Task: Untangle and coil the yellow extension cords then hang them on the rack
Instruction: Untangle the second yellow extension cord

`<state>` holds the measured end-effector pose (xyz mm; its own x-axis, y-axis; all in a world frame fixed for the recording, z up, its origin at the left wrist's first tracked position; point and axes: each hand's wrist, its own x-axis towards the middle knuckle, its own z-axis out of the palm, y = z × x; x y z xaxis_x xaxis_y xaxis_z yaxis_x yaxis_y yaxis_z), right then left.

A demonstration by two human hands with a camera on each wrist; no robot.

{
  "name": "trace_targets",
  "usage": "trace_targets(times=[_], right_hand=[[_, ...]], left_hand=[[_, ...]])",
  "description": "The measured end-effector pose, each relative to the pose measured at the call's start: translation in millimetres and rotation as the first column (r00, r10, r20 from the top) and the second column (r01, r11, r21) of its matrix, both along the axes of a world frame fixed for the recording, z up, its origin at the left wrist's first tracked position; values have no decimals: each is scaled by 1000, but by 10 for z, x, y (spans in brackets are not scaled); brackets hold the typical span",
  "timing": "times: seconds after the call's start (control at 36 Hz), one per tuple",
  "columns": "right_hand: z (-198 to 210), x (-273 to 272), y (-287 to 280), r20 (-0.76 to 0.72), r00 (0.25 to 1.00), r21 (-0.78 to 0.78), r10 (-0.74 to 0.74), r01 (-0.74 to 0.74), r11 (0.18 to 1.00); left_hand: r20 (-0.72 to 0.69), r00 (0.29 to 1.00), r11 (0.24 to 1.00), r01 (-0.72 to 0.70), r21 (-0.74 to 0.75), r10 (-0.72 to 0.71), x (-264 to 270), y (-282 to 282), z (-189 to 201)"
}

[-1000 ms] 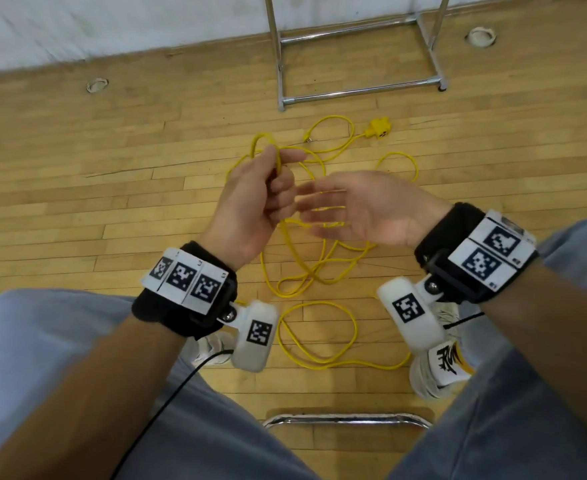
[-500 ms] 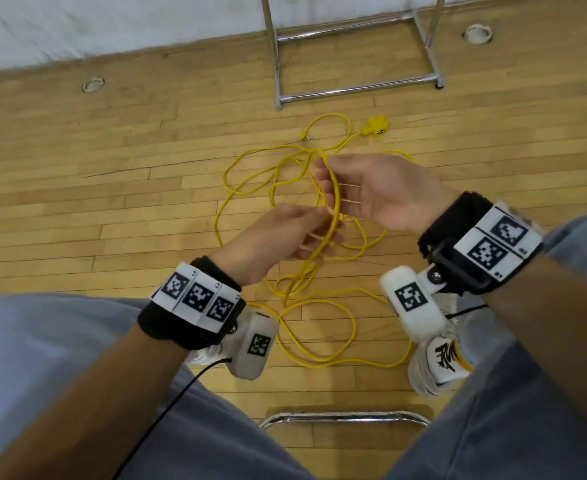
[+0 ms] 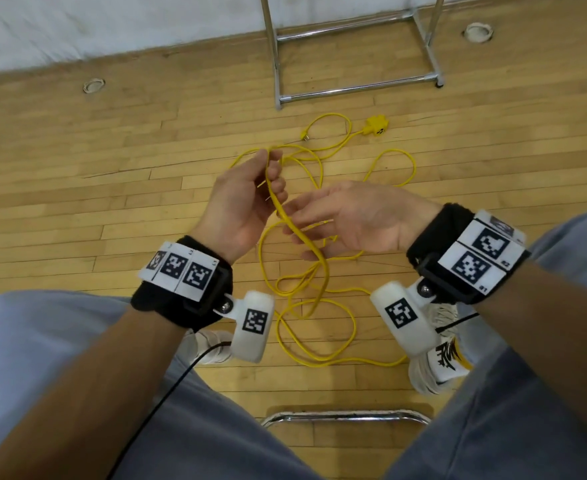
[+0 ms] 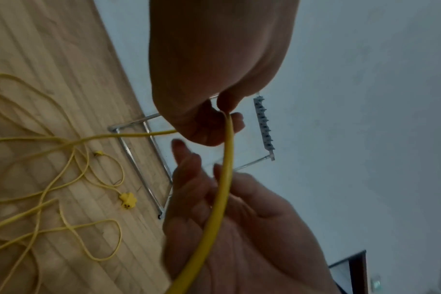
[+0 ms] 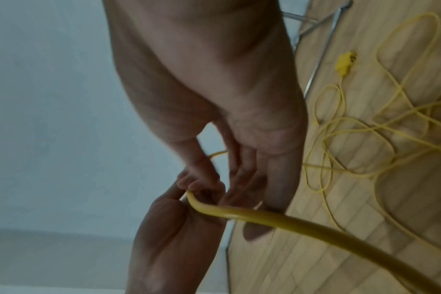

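A tangled yellow extension cord [image 3: 314, 344] lies in loops on the wooden floor between my feet and the rack. Its yellow socket block [image 3: 376, 125] and small plug [image 3: 304, 136] lie near the rack base. My left hand [image 3: 273, 168] is raised and pinches a strand of the cord [image 4: 224, 179] between thumb and fingers. That strand hangs down across the straight fingers of my right hand [image 3: 295, 230], which is held flat beside the left. In the right wrist view the cord [image 5: 290, 218] runs from the left hand [image 5: 176, 228] under the right palm.
The chrome rack's base [image 3: 354, 88] stands against the white wall ahead; its hook strip [image 4: 263, 127] shows in the left wrist view. My knees in grey trousers and white shoes [image 3: 437, 362] flank the cord. A chrome chair bar [image 3: 347, 415] is below.
Half a second ago the right hand held the strand up and the left was lower. Now the left hand has risen and pinches the strand, and the right has let go and dropped.
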<state>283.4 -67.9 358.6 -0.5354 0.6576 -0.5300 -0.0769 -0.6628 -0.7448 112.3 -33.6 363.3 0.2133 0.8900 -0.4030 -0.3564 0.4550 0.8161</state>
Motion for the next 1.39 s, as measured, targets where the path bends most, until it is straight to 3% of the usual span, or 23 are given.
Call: trace_targets(times=[0.06,0.14,0.22,0.31,0.42,0.5,0.61,0.72,0.81,0.94,1.06,1.14,1.22,1.31,1.39], right_hand=[[-26,4,11,-55,990,-102,-132,126,987],[-45,48,66,-109,918,-210,-382,355,911],[-13,104,140,-115,845,-226,-522,490,842],[20,167,174,-92,807,-249,-583,548,799],[-22,218,209,-32,689,-342,-724,673,656],[-60,244,235,22,661,-294,-750,722,627],[-43,207,193,-28,732,-165,-681,669,725],[40,132,61,-53,878,54,-475,477,877],[71,86,-23,-44,958,151,-282,286,946],[74,31,-99,1,997,137,71,-71,988],[61,23,-94,59,977,71,203,-207,976],[15,18,-60,44,992,-15,118,-118,993],[-34,53,8,-43,982,-149,-183,175,973],[-27,144,96,-123,865,-247,-486,447,860],[15,215,171,-142,781,-299,-608,551,779]], left_hand=[[-53,997,993,67,97,-62,14,-54,55],[-216,961,946,224,233,-174,35,-161,119],[-420,848,837,464,290,-325,73,-284,132],[-546,711,738,635,230,-443,96,-354,83],[-593,589,672,733,106,-549,88,-349,5],[-600,516,630,776,27,-611,81,-336,-33],[-558,612,747,664,-21,-560,120,-315,-50],[-379,825,901,429,-65,-420,126,-198,-31],[-196,949,968,228,-107,-245,106,-75,-34],[11,996,967,94,-236,-94,72,39,-6],[-32,993,977,103,-187,-111,57,41,-31],[-118,976,983,181,-26,-182,64,13,-27],[-179,951,953,277,121,-254,74,-40,52],[-236,907,896,396,201,-348,62,-117,87],[-365,815,806,547,229,-450,57,-213,64]])
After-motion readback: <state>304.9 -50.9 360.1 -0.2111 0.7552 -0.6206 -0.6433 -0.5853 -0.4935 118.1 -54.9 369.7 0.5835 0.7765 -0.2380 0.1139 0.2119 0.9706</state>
